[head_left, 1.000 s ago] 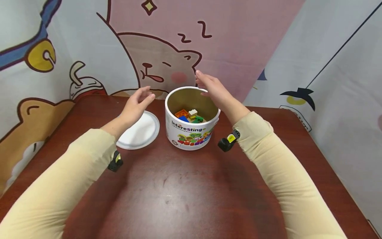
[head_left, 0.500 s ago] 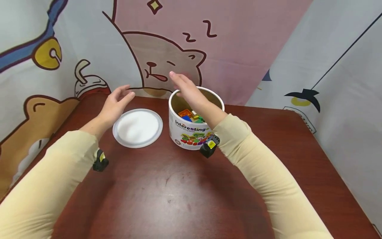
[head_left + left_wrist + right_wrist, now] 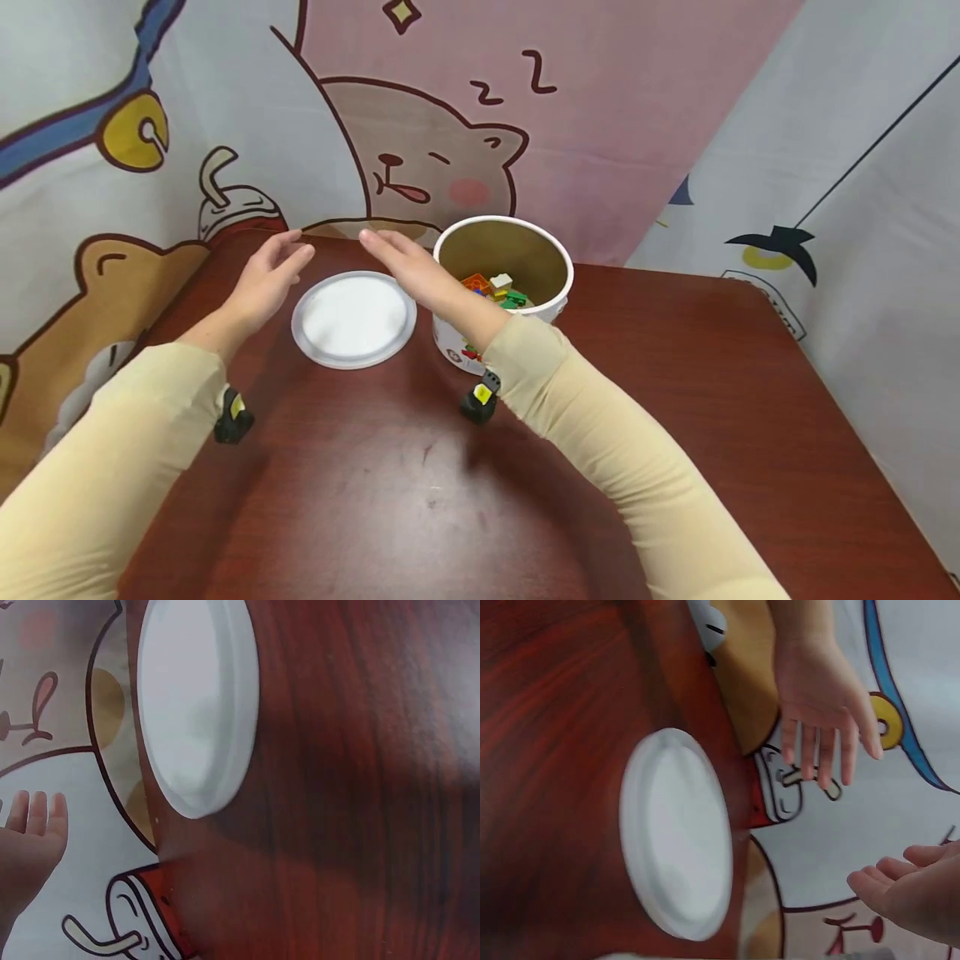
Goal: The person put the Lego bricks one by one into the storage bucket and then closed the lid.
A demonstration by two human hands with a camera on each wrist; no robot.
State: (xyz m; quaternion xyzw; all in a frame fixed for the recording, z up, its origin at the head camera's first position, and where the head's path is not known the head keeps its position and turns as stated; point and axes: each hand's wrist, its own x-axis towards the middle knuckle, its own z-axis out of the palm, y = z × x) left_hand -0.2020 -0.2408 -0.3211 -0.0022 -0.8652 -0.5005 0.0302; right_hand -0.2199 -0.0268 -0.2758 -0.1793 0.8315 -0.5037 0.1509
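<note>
A round white lid (image 3: 354,320) lies on the table, left of a white bucket (image 3: 558,310) that holds several coloured building blocks (image 3: 501,286). My left hand (image 3: 267,279) hovers over the lid's left side, fingers relaxed, holding nothing. On the lid's other side, my right hand (image 3: 408,268) is in the air with fingers extended and nothing in it. Its forearm crosses in front of the bucket and hides much of the printed label. In the right wrist view both hands, left (image 3: 821,712) and right (image 3: 915,889), face each other above the lid (image 3: 679,836).
The dark red-brown wooden table (image 3: 720,367) ends at the back against a cartoon-printed cloth (image 3: 600,125). More cloth hangs along the left and right sides. A small black camera sits on each wrist.
My right hand has moved left from the bucket's right rim, across its mouth, to the lid's right side. My left hand has moved left and slightly down. The view has shifted slightly.
</note>
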